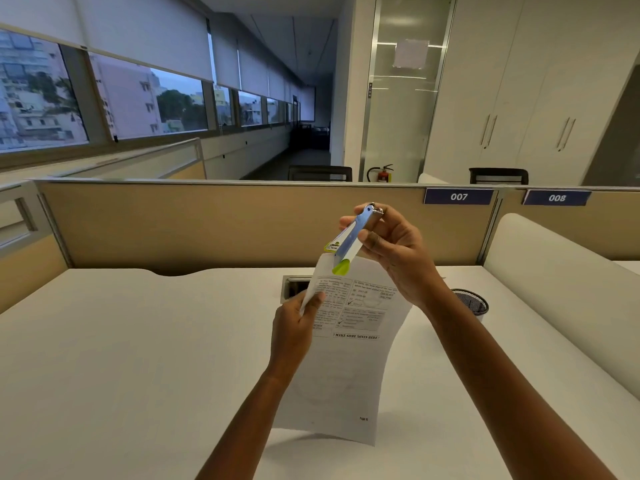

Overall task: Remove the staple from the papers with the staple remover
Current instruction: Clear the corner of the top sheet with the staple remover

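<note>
The left hand (294, 327) pinches the papers (346, 375), seemingly light and floppy, at their left edge, while the right hand (391, 251) grips the rigid-looking staple remover (349, 237) mid-body.

The remover (349, 237) is blue with a lime-green tip; the papers (346, 358) are white with black print; the desk (138, 358) is white.

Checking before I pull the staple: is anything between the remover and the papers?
Nothing visible. The right hand holds the staple remover with its green tip at the top edge of the papers, gripped by the left hand.
</note>
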`<state>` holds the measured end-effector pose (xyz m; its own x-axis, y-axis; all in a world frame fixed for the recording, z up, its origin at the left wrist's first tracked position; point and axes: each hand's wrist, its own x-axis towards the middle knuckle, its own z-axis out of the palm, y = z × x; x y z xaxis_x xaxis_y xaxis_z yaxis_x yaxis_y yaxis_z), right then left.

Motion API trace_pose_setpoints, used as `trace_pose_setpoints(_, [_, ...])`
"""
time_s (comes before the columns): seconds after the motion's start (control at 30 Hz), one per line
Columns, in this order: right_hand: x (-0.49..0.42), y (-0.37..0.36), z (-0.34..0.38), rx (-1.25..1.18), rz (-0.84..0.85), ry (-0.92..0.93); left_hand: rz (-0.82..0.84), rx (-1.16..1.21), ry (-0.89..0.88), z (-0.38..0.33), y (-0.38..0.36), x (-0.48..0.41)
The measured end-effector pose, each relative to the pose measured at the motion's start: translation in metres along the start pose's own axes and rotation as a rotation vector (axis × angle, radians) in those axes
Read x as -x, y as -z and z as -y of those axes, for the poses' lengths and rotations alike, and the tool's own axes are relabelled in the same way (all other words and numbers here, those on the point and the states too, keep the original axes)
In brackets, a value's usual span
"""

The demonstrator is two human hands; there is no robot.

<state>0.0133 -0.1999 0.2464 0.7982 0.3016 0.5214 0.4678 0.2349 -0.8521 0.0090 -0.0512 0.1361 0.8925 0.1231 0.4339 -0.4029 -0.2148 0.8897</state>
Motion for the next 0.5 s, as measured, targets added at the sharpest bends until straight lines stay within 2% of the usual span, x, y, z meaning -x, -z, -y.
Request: trace_pose_setpoints(0.5, [0.004, -0.0033, -0.0076, 0.318, -0.052, 0.067, 0.08, -0.038, -0.043, -0.0052, -0.0046, 0.0001])
